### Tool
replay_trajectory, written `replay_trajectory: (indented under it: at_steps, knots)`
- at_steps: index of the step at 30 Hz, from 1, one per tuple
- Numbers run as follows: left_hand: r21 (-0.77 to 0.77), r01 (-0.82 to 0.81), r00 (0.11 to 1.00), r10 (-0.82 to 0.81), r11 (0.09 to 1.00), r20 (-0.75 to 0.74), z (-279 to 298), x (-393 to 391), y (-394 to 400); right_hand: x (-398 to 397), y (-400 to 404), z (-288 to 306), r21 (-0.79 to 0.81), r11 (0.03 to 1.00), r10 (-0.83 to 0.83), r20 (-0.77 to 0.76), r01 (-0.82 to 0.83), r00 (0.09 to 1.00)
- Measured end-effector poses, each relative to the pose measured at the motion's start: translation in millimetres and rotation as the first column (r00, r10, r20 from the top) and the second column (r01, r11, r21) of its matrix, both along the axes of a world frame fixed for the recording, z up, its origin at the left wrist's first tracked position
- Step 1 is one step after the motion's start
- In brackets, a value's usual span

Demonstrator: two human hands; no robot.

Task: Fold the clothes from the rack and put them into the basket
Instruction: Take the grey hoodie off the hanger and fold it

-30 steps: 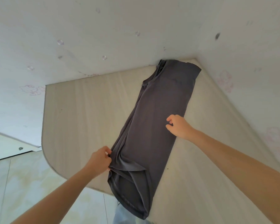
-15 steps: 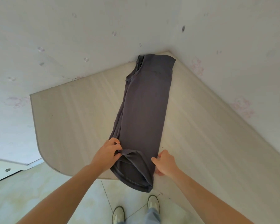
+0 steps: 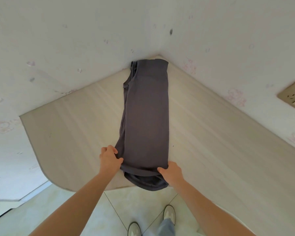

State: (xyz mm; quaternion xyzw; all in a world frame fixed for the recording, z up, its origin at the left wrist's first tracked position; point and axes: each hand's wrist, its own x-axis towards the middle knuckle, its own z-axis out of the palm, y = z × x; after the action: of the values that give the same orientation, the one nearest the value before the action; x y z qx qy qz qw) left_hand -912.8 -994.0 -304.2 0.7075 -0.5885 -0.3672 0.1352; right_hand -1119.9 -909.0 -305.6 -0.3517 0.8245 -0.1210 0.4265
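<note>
Near hem: the dark grey garment (image 3: 146, 120), already narrowed into a long strip, is hanging slightly over the near edge of the pale wooden table (image 3: 66, 133).
Left hand (image 3: 109, 159): fingers are curling in, pinching the strip's left edge just above the hem.
Right hand (image 3: 171, 172): fingers are curling round the right corner, gripping a raised fold of cloth.
Handling: the fabric is looking light, thin and limp, so it is likely sagging wherever unsupported; taking both near corners seems wisest.
Far end: the garment is reaching into the corner where the walls (image 3: 75, 40) meet.
Basket: not showing here.
</note>
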Motion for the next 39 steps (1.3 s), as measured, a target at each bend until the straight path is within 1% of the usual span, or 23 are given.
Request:
replay_trajectory:
  at_steps: [2, 5, 8, 11, 13, 17, 21, 25, 27, 30, 31, 33, 34, 35, 36, 37, 39]
  knots:
    - [0.111, -0.062, 0.995, 0.07, 0.992, -0.068, 5, -2, -4, 0, -1, 6, -0.031, 0.997, -0.067, 0.068, 0.07, 0.995]
    - [0.265, -0.12, 0.967, 0.173, 0.957, -0.188, 8, -3, -6, 0, 0, 12, -0.041, 0.984, -0.162, 0.168, 0.172, 0.972]
    - [0.364, -0.131, 0.934, 0.238, 0.922, -0.268, 15, 0, -2, -3, 5, 17, 0.004, 0.959, -0.273, 0.267, 0.283, 0.924]
    - [0.341, -0.104, 0.928, 0.214, 0.934, -0.305, 26, 5, 5, -7, 13, 34, 0.06, 0.931, -0.357, 0.345, 0.359, 0.868]
    - [0.309, -0.082, 0.913, 0.196, 0.948, -0.359, 37, 9, 7, -13, 14, 46, 0.057, 0.913, -0.392, 0.398, 0.404, 0.829]
    - [0.286, -0.064, 0.845, 0.204, 0.956, -0.494, 67, 7, -4, -27, -2, 76, -0.035, 0.912, -0.359, 0.413, 0.409, 0.837]
    - [0.27, -0.051, 0.817, 0.196, 0.961, -0.542, 92, -2, -31, -42, -31, 103, -0.12, 0.903, -0.321, 0.451, 0.413, 0.833]
    - [0.288, -0.044, 0.761, 0.219, 0.957, -0.61, 110, -12, -67, -60, -68, 123, -0.14, 0.887, -0.309, 0.53, 0.441, 0.79]
    - [0.314, -0.031, 0.733, 0.235, 0.949, -0.638, 119, -21, -89, -71, -92, 130, -0.135, 0.873, -0.314, 0.582, 0.469, 0.751]
    - [0.359, -0.012, 0.71, 0.261, 0.933, -0.655, 130, -41, -136, -89, -143, 138, -0.084, 0.862, -0.331, 0.654, 0.5, 0.68]
    - [0.375, -0.027, 0.683, 0.291, 0.927, -0.67, 132, -48, -152, -96, -162, 141, -0.062, 0.849, -0.344, 0.688, 0.524, 0.639]
    - [0.398, -0.083, 0.586, 0.368, 0.914, -0.722, 131, -65, -187, -115, -203, 138, -0.031, 0.788, -0.363, 0.783, 0.615, 0.504]
    - [0.387, -0.108, 0.573, 0.376, 0.916, -0.728, 126, -73, -203, -126, -222, 132, -0.035, 0.761, -0.367, 0.8, 0.648, 0.474]
    - [0.359, -0.122, 0.62, 0.353, 0.925, -0.7, 117, -79, -216, -136, -237, 124, -0.058, 0.758, -0.387, 0.762, 0.65, 0.519]
    - [0.319, -0.121, 0.704, 0.308, 0.94, -0.64, 107, -82, -222, -143, -247, 113, -0.079, 0.776, -0.413, 0.686, 0.625, 0.599]
    - [0.281, -0.12, 0.792, 0.262, 0.952, -0.552, 94, -84, -225, -149, -253, 100, -0.085, 0.806, -0.428, 0.601, 0.586, 0.675]
    - [0.226, -0.119, 0.929, 0.189, 0.967, -0.32, 62, -84, -223, -152, -254, 74, -0.028, 0.875, -0.409, 0.49, 0.483, 0.77]
